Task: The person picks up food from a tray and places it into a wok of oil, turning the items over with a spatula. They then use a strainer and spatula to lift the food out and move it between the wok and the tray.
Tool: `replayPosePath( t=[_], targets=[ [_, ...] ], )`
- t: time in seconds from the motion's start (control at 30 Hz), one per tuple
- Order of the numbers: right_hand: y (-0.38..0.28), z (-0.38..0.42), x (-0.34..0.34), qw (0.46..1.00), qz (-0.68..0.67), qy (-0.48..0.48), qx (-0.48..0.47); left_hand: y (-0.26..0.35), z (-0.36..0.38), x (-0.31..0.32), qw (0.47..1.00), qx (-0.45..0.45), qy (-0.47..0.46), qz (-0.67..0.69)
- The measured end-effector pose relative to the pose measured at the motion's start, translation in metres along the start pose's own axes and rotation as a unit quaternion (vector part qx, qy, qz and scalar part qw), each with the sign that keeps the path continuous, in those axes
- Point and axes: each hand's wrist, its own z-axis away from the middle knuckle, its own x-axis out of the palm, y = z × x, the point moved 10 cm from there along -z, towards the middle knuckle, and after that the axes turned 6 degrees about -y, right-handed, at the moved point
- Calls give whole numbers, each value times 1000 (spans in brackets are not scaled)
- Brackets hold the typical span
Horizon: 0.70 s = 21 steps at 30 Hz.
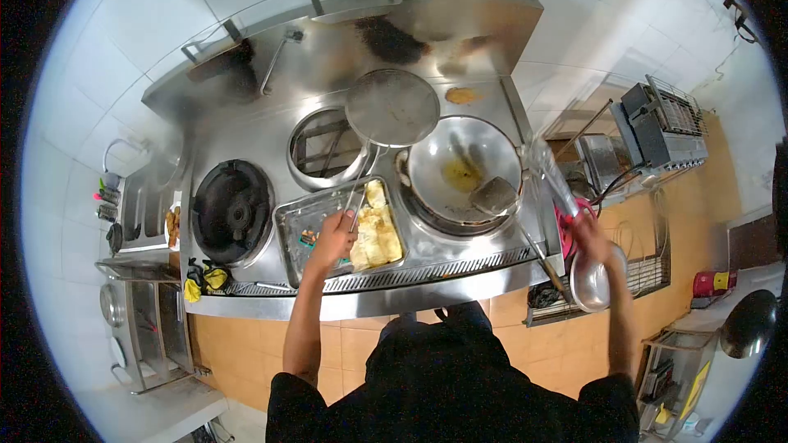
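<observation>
My left hand [335, 238] is closed around the thin handle of a round mesh strainer [392, 108]. Its disc is over the stove between an open burner ring and the wok. Under that hand lies a rectangular metal tray [283, 234] with pale yellow blocks [376, 234] along its right side. The wok [427, 148] has a little yellowish oil at its bottom; a wok spatula [494, 195] rests in it, handle over the front edge. My right hand [591, 239], blurred, grips a long shiny object [558, 180] right of the stove, above a metal bowl [595, 285].
A blackened burner [234, 212] occupies the stove's left side, with a yellow and black cloth [205, 279] at its front corner. A metal appliance [661, 135] stands at the right. A pink container [566, 226] is partly hidden near my right hand.
</observation>
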Motion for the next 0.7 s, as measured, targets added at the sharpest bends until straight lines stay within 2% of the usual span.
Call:
replayPosePath(
  t=[0.07,0.13,0.23,0.3,0.37,0.43,0.57,0.63,0.7],
  targets=[
    [13,-68,-88,989,80,88,-93,11,-18,11,999,-12,-13,29],
    [-80,-76,-107,996,85,3,5,21,-22,21,1000,4,8,27],
    [-109,-161,-133,997,57,-55,6,25,-34,29,1000,-8,26,11],
    [-107,-221,-128,990,97,-90,45,28,-39,40,999,-16,50,3],
    [-92,-285,-123,989,100,-101,32,39,-34,52,994,-43,96,5],
    [-82,-330,-113,981,129,-141,44,46,-29,63,994,-37,98,6],
    [-78,-367,-93,966,172,-185,48,43,-19,77,993,-34,113,29],
    [-84,-369,-84,979,87,-177,50,41,-13,82,991,-54,118,44],
    [-93,-373,-68,976,83,-199,28,37,-10,84,989,-58,128,51]
  ],
)
